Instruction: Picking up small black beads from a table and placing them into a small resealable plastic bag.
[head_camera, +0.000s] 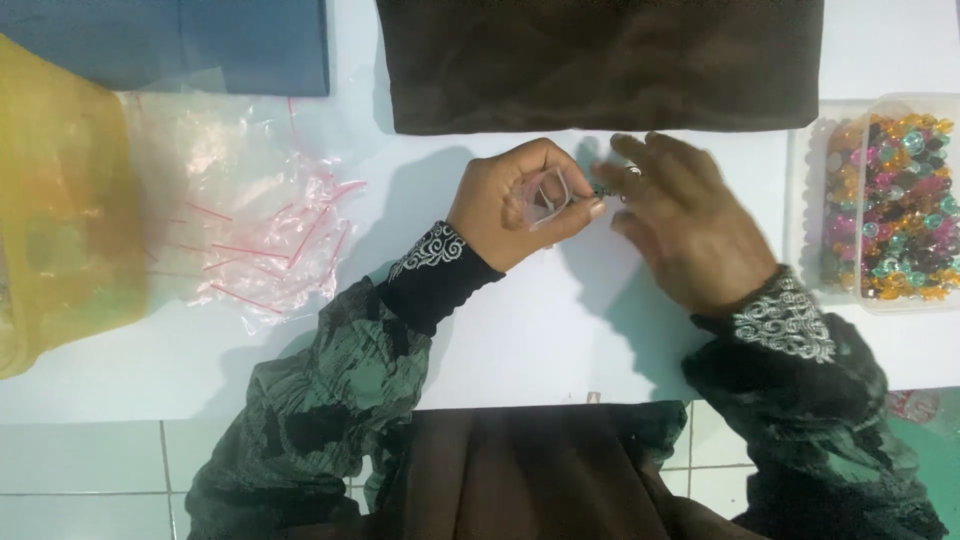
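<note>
My left hand (515, 205) is curled over the white table (520, 340), pinching a thin loop of clear cord (553, 193) between thumb and fingers. My right hand (690, 225) lies palm down just to its right, fingertips meeting the left hand's at a small dark piece (603, 188) that hangs on the cord. What that piece is I cannot make out. Both wrists wear black cuffs with silver embroidery.
A dark brown folded cloth (600, 65) lies just beyond the hands. A clear box of several coloured beads (900, 205) stands at the right edge. Small clear zip bags with red strips (250, 215) are heaped at left, beside a yellow plastic bag (60, 200) and blue cloth (200, 40).
</note>
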